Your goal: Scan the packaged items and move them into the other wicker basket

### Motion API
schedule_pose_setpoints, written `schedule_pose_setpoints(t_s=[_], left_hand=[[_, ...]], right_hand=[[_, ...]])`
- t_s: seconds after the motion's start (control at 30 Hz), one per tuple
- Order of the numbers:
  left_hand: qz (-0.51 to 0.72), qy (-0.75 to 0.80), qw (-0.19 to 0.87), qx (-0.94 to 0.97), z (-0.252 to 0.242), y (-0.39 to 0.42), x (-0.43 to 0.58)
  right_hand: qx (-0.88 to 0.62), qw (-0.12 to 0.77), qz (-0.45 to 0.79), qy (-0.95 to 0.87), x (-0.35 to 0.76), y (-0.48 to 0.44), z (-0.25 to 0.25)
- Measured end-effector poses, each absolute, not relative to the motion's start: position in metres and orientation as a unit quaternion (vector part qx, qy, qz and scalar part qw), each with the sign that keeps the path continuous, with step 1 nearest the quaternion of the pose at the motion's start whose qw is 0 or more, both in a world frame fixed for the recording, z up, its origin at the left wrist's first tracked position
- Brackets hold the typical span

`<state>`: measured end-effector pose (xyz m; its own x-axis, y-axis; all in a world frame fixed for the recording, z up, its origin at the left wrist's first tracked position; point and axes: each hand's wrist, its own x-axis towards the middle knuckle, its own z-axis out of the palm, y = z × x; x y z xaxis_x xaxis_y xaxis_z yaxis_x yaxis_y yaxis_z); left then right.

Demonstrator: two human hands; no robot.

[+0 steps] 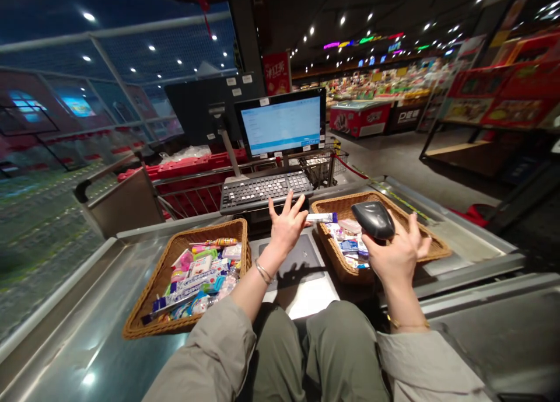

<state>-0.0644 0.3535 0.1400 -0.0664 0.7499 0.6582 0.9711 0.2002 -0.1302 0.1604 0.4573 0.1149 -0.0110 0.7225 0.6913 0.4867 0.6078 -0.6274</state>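
My right hand (396, 256) is shut on a black handheld barcode scanner (373, 220), raised over the right wicker basket (336, 256). That basket holds several small packaged goods (347, 244). My left hand (286, 227) is up with its fingers spread, above the dark scanning pad (291, 261). Its thumb is next to a blue and white wrapped bar (321, 217) at the basket's edge, and I cannot tell if they touch. A fuller wicker basket (188, 279) of snacks and packets (192, 279) stands to the left.
A black keyboard (266, 192) and a monitor (280, 123) stand just ahead of my hands. Steel counter surfaces (79, 326) run along both sides. A shopping cart (188, 192) with red baskets lies behind the keyboard, and store aisles spread out beyond.
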Motion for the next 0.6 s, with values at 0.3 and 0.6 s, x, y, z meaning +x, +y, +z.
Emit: schedule_pose_setpoints(t_s=[0.3,0.6], left_hand=[[-0.173,-0.654,0.297,-0.674,0.144,0.379,-0.045],[-0.128,-0.656,0.255,-0.698,0.134,0.407,-0.006]], right_hand=[[-0.466,0.596,0.108,-0.645,0.186,0.476,0.110],[-0.495,0.596,0.116,-0.622,0.198,0.480,0.109]])
